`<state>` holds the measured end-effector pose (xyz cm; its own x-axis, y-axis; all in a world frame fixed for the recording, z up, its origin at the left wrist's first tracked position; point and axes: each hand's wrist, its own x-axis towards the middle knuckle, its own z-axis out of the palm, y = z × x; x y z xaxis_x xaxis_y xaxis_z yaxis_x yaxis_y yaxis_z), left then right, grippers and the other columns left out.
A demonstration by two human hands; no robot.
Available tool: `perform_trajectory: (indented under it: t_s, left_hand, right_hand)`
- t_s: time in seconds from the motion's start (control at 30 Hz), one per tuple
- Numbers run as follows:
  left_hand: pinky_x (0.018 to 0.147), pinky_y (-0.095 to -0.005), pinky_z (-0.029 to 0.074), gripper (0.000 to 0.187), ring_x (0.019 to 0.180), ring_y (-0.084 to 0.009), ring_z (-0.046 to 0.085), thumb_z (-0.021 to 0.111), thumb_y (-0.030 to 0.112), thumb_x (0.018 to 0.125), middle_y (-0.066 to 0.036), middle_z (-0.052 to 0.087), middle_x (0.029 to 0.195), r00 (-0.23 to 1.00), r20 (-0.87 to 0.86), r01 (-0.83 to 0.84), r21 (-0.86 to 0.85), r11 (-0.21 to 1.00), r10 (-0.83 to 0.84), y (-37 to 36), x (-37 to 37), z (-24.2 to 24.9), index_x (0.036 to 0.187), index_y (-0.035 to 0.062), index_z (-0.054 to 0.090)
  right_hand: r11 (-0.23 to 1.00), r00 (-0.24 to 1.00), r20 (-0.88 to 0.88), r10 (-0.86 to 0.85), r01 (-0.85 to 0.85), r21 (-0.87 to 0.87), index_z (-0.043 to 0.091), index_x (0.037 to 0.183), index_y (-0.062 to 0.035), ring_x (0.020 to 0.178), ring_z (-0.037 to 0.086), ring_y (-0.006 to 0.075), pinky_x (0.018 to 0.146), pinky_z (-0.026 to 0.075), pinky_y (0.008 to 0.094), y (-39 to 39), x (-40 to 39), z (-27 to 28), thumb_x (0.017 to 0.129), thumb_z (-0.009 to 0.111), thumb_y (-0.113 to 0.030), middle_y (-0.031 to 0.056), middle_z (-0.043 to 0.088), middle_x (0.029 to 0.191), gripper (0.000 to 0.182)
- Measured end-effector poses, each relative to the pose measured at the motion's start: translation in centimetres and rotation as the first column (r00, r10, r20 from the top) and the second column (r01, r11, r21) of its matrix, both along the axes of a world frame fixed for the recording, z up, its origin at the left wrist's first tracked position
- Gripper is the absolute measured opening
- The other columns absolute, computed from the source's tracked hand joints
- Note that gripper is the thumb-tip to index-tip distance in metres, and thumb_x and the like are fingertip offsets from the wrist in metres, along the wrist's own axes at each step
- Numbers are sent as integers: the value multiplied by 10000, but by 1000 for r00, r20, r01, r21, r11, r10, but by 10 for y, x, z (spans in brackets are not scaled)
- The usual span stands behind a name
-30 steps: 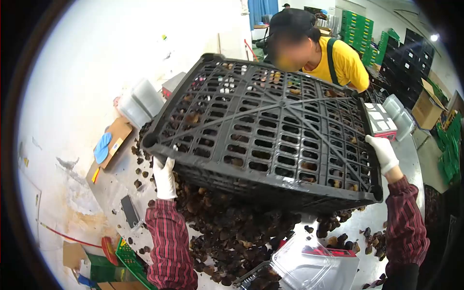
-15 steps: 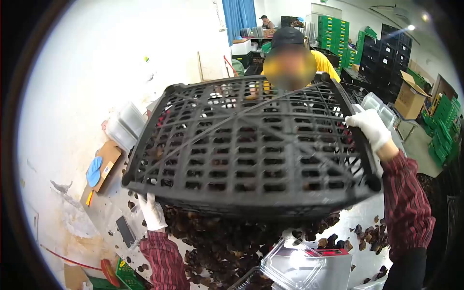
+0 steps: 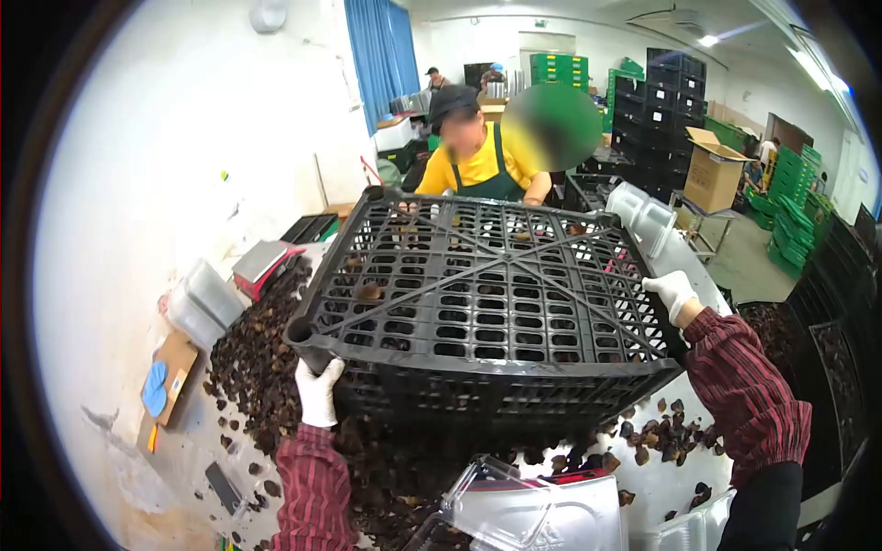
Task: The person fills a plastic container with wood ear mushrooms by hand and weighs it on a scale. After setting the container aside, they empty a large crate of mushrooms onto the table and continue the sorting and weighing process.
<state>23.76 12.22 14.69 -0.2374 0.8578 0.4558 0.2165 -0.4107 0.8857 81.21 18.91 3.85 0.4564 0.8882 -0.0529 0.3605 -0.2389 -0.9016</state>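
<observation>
A black plastic crate (image 3: 528,317) is tipped over above the table, its slatted underside facing up. My left hand (image 3: 318,393), in a white glove, is closed on the crate's near left corner. On the right side, my white-gloved right hand (image 3: 671,294) grips the crate's edge. Dark brown, shell-like pieces (image 3: 253,354) are heaped under and beside the crate, and a few lie on its slats. Close to me, a transparent plastic box (image 3: 501,491) rests on a silver-topped scale (image 3: 565,514).
A person in a yellow shirt (image 3: 478,151) stands across the table. Stacked transparent trays (image 3: 204,298), another scale (image 3: 266,262) and a phone (image 3: 223,487) are at left. More trays (image 3: 643,219) stand at far right. Black crates (image 3: 827,367) hold dark pieces beside my right arm.
The crate and both hands sit lower and farther from my view. More of the pile at left shows, and the person in yellow is more visible. Both hands keep their hold.
</observation>
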Motion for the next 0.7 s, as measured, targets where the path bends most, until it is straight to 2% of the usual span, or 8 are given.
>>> perform_trajectory:
  t_s: [0.07,0.2,0.27,0.33,0.4,0.47,0.6,0.7]
  left_hand:
    - [806,-260,451,291,826,-116,571,712,91,769,1,609,921,999,-10,47,30,998,-46,-6,3,26,1024,51,579]
    - [889,-281,441,498,973,-120,574,741,153,778,-11,604,1029,986,117,92,218,972,-120,-59,17,30,1208,49,510]
    - [924,-310,432,570,967,-131,576,777,154,754,-12,617,1024,995,72,46,198,979,-61,-55,14,18,1241,50,500]
    - [931,-309,422,426,983,-135,570,699,106,815,-29,608,1081,999,-8,47,121,992,-47,-47,-6,-3,1197,47,522]
    - [919,-304,437,492,977,-127,574,723,47,785,-27,617,1059,998,61,23,77,997,-27,-54,-19,-6,1226,35,505]
    - [902,-293,451,489,977,-139,579,715,-7,771,-38,621,1072,994,40,99,-22,995,-98,-66,-32,-7,1214,26,511]
    - [890,-284,458,452,980,-146,580,703,-29,770,-50,609,1111,993,11,120,-121,985,-120,-78,-35,5,1183,12,523]
    - [899,-298,450,455,999,-158,577,716,-5,769,-55,605,1125,993,19,121,-134,984,-119,-76,-33,9,1182,10,525]
  right_hand:
    - [937,978,-181,103,-34,348,648,835,115,626,588,180,582,460,347,3,17,13,683,736,-197,107,664,719,358]
    - [971,967,-196,164,-123,208,667,819,35,551,597,155,527,458,312,-22,37,134,698,687,-96,62,631,644,179]
    - [799,474,879,-55,-506,324,675,837,-64,573,606,260,543,452,361,1,55,125,743,639,-155,111,587,607,136]
    - [819,400,907,-131,-471,326,677,861,-136,629,601,323,572,449,397,6,28,120,781,571,-202,153,560,627,149]
    - [740,849,528,15,-365,565,649,867,-67,716,608,360,672,472,430,-7,-17,120,789,534,-255,185,623,742,234]
    - [936,588,743,321,-317,-153,532,1241,-72,967,594,363,854,454,392,14,-11,78,786,536,-236,228,609,1074,483]
    - [938,619,707,342,-274,-214,403,1317,-44,1046,562,357,890,446,409,-16,-47,107,818,598,-265,236,572,1116,580]
    - [918,625,759,183,-384,95,550,925,-1,911,599,381,796,472,438,17,-61,117,851,551,-208,209,630,894,220]
